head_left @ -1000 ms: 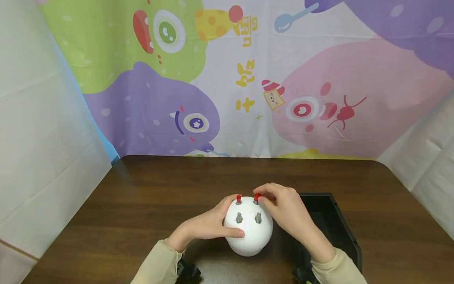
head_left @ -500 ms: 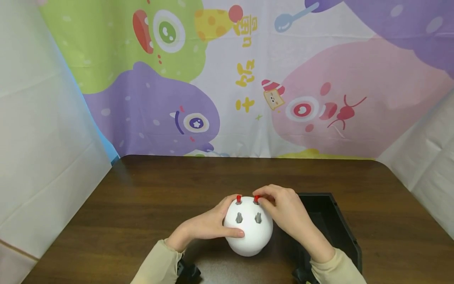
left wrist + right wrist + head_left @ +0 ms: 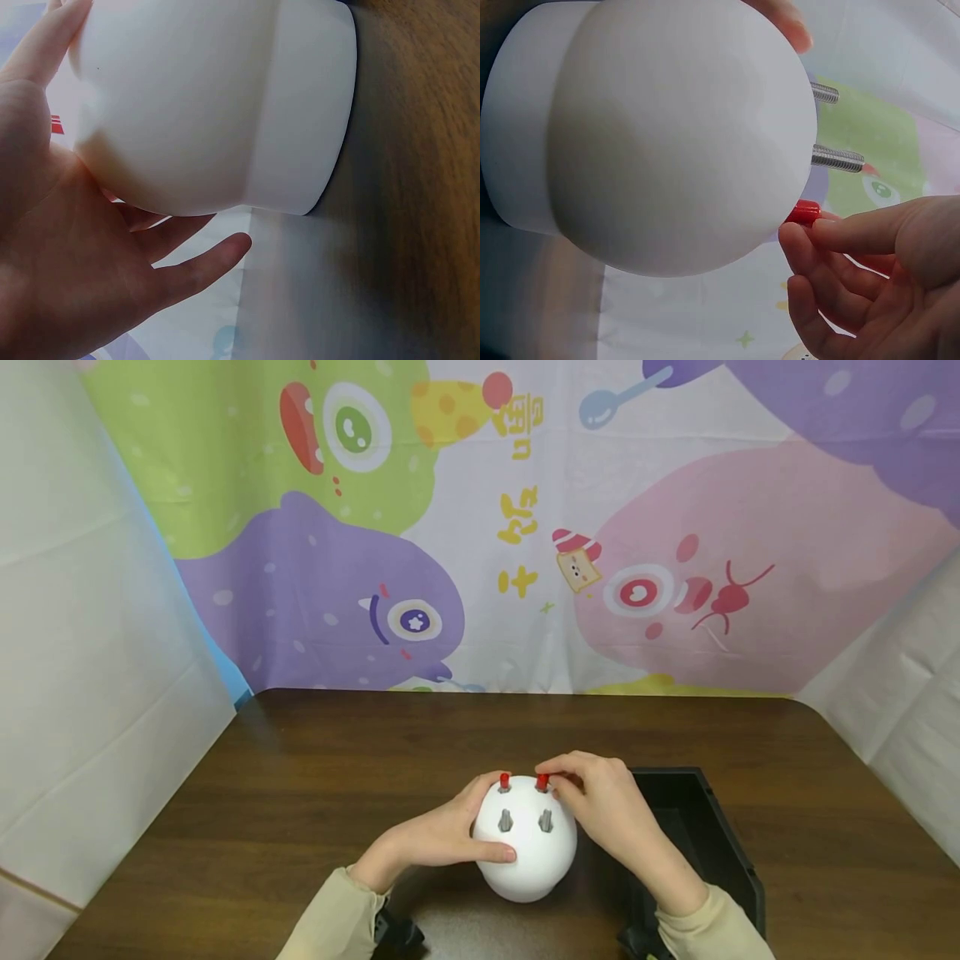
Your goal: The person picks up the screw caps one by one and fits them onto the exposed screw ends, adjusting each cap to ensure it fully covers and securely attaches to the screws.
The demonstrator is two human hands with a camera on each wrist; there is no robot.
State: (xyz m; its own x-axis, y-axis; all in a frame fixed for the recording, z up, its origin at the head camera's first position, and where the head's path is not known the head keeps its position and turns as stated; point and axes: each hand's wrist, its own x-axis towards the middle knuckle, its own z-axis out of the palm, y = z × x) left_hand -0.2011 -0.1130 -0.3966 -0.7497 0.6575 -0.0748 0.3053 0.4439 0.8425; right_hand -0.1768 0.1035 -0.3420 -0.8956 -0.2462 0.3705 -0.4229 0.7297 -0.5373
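A white ball-shaped body (image 3: pixel 528 868) with a flat base stands on the table. Two bare threaded metal studs, a left stud (image 3: pixel 506 820) and a right stud (image 3: pixel 546 821), stick out of its top. Behind them, a red cap (image 3: pixel 504 782) sits on the far left stud. My left hand (image 3: pixel 438 835) grips the ball from the left, thumb across its front; its little finger (image 3: pixel 206 270) is held away from the surface. With thumb and index finger, my right hand (image 3: pixel 603 802) pinches a second red cap (image 3: pixel 805 212) on the far right stud, mostly hidden in the head view.
To the right, partly behind my right forearm, lies a black tray (image 3: pixel 731 835) on the brown wooden table (image 3: pixel 337 760). A printed cartoon curtain (image 3: pixel 480 635) hangs along the table's far edge. White cloth walls (image 3: pixel 112 610) flank it.
My right thumb and fingertips have shifted slightly around the red cap, and more of the cap shows. The left hand and the white ball stay in place.
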